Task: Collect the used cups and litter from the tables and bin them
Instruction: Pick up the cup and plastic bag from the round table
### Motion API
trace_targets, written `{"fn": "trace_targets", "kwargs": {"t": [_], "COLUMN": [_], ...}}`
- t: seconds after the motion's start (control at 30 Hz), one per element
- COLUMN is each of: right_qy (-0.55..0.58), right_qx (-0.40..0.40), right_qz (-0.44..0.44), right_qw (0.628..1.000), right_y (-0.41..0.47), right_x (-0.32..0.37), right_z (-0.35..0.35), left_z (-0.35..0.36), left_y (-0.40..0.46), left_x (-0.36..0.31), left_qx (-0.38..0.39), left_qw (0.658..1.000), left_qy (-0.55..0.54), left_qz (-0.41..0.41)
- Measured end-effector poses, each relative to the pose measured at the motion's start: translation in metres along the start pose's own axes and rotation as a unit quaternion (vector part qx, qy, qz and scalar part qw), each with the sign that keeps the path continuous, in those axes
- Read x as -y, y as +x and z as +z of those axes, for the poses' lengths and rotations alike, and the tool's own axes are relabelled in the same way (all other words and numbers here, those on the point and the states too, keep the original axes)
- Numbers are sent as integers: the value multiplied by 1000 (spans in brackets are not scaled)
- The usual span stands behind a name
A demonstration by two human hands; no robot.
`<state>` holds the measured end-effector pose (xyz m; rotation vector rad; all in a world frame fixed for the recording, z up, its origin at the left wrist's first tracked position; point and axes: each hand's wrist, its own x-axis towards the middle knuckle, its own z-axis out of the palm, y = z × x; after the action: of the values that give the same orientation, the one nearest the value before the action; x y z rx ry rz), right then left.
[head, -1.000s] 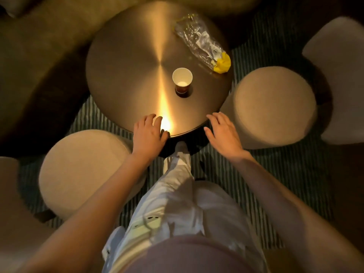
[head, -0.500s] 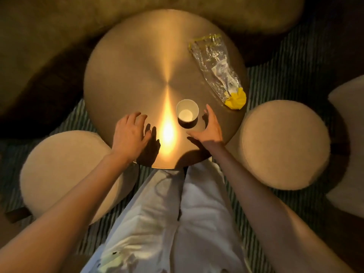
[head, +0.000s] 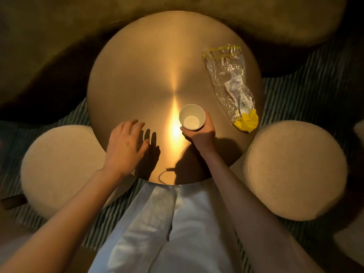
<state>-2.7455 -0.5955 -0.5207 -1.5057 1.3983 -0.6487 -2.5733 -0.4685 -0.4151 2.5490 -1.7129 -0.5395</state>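
A white paper cup (head: 192,117) stands upright on the round brass table (head: 149,75), near its front edge. My right hand (head: 201,134) grips the cup from the near side, fingers curled round its wall. The cup looks empty inside. My left hand (head: 126,142) hovers over the table's front left edge with fingers relaxed and spread, holding nothing. A crumpled clear plastic bag (head: 230,81) with a yellow end lies on the right part of the table, an arm's reach beyond the cup.
Two round beige stools flank the table, a left stool (head: 59,164) and a right stool (head: 295,170). A large dark sofa (head: 59,36) curves behind the table. A striped rug (head: 295,95) covers the floor. My legs in white trousers (head: 167,233) stand against the table's front edge.
I have stepped closer to the table. My right hand moved forward from the table edge to the cup and closed round it. My left hand came over the table's front left edge.
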Motion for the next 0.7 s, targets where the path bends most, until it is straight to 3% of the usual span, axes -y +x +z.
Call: {"fn": "trace_targets", "kwargs": {"t": [0.27, 0.43, 0.7], "right_qy": [-8, 22, 10], "right_qx": [-76, -100, -153], "right_qz": [-16, 62, 99], "right_qw": [997, 993, 983], "right_y": [-2, -19, -30], "right_x": [22, 16, -16], "right_z": [-89, -159, -224], "left_z": [-19, -11, 47], "left_y": [56, 100, 151], "left_x": [-73, -144, -217], "left_qx": [19, 48, 124], "left_qw": [994, 977, 908], "left_qy": [-19, 4, 138], "left_qz": [103, 209, 377]}}
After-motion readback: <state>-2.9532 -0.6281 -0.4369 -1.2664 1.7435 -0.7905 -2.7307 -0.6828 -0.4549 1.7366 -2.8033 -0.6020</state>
